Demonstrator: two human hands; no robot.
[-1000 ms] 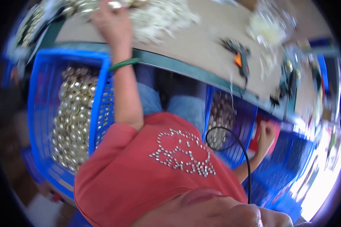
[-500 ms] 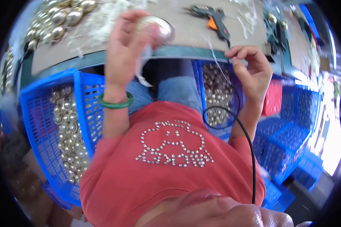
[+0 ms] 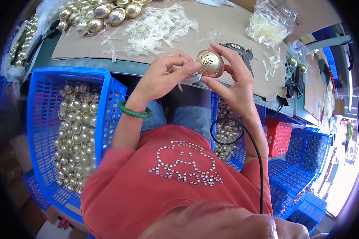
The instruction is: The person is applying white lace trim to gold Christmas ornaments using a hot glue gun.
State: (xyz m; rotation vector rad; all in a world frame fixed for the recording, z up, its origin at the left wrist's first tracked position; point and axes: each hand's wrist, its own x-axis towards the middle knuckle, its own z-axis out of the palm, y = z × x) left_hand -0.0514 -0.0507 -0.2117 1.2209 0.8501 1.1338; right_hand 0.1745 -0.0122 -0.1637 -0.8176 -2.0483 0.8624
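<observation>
Between my two hands, above the table's near edge, is a shiny gold ball ornament [image 3: 210,63] with a pattern of small holes on its face. My right hand [image 3: 238,81] grips it from the right, fingers curled over its far side and thumb below. My left hand [image 3: 165,75] pinches a whitish translucent ribbon [image 3: 192,79] against the ball's lower left side; a loose end hangs beneath. A dark glue gun [image 3: 241,51] lies on the table just past my right hand, partly hidden by it.
Across the cardboard-covered table [image 3: 223,24] are a heap of cream ribbon bows [image 3: 159,28], several gold balls [image 3: 101,12] and a plastic bag [image 3: 269,26]. Blue crates of balls flank my legs: one crate [image 3: 70,71] left, another right. A black cable [image 3: 259,159] loops by my right arm.
Both hands have come together. The ball, earlier in my left hand alone, is now in my right too. My right hand has moved left, away from a thin white strand. The view has shifted.
</observation>
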